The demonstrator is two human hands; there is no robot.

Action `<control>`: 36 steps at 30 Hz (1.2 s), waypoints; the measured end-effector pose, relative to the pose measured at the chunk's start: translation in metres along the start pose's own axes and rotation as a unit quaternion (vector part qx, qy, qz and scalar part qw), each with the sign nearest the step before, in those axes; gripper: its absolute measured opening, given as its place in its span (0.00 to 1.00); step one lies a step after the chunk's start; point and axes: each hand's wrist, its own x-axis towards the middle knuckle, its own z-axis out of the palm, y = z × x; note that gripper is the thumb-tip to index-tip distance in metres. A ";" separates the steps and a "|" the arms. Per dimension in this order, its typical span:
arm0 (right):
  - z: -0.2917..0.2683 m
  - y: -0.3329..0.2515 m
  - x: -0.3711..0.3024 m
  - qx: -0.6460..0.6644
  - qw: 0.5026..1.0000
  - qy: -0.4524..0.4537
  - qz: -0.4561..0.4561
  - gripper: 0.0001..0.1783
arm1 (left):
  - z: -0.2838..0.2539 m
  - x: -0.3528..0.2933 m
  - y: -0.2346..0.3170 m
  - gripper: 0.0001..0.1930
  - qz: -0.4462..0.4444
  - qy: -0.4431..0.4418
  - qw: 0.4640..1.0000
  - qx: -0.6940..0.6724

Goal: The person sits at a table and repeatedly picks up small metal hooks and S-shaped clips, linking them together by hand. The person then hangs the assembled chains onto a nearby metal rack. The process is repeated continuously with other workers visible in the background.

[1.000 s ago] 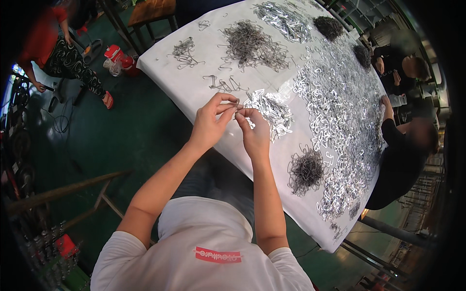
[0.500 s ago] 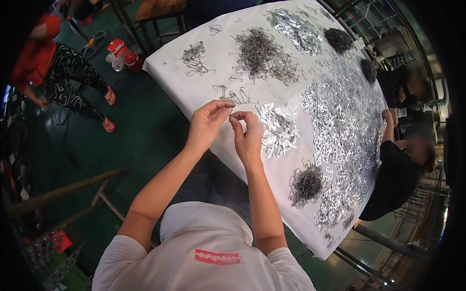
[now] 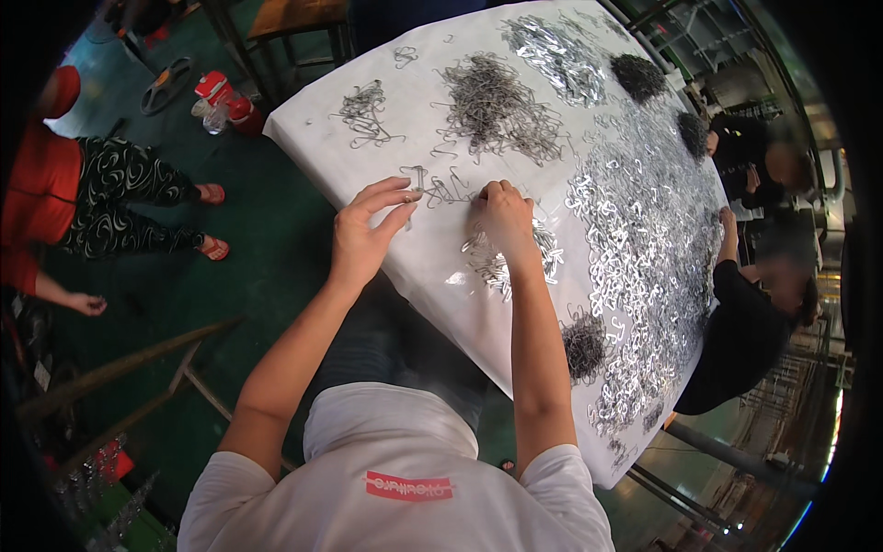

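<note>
My left hand (image 3: 365, 235) is raised over the table's near edge, thumb and fingers pinched on a small metal piece (image 3: 410, 196) too small to make out fully. My right hand (image 3: 508, 216) reaches down with curled fingers at the upper edge of a heap of shiny flat metal pieces (image 3: 538, 262); its fingertips are bent under, so whatever they grip is hidden. Several loose wire hooks (image 3: 446, 190) lie on the white table cover (image 3: 418, 253) between my hands. Beyond them is a big tangle of dark wire hooks (image 3: 492, 101), with a smaller group of hooks (image 3: 363, 115) to its left.
A wide spread of shiny metal hooks (image 3: 644, 267) covers the table's right side, with dark wire heaps (image 3: 584, 345) around it. People in black (image 3: 745, 340) work at the right edge. A person in red (image 3: 46, 193) stands left, near a red container (image 3: 241, 112) on the floor.
My hands were together and have parted. The right went right and down to the shiny heap; the left shifted slightly left. The person in red moved left and turned.
</note>
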 end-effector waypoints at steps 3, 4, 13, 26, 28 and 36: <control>-0.033 0.030 -0.037 0.014 0.998 0.040 0.040 0.06 | -0.001 -0.007 -0.001 0.09 -0.005 -0.013 1.000 -0.015; -0.051 0.045 -0.059 -0.005 0.996 0.053 0.068 0.07 | -0.002 -0.009 -0.002 0.09 -0.003 -0.019 1.000 -0.012; -0.112 0.084 -0.146 0.058 0.960 0.016 0.273 0.08 | -0.008 -0.022 0.005 0.09 -0.031 -0.043 0.998 -0.029; 0.020 -0.027 0.054 -0.023 0.995 -0.092 0.041 0.13 | -0.010 -0.036 0.021 0.09 -0.002 -0.054 0.998 -0.019; 0.017 -0.017 0.045 0.035 0.995 -0.080 0.047 0.13 | -0.009 -0.036 0.021 0.09 0.021 -0.058 0.998 0.003; -0.053 -0.021 -0.065 0.559 0.811 -0.084 0.152 0.07 | 0.008 -0.045 0.028 0.10 0.024 -0.084 0.995 0.050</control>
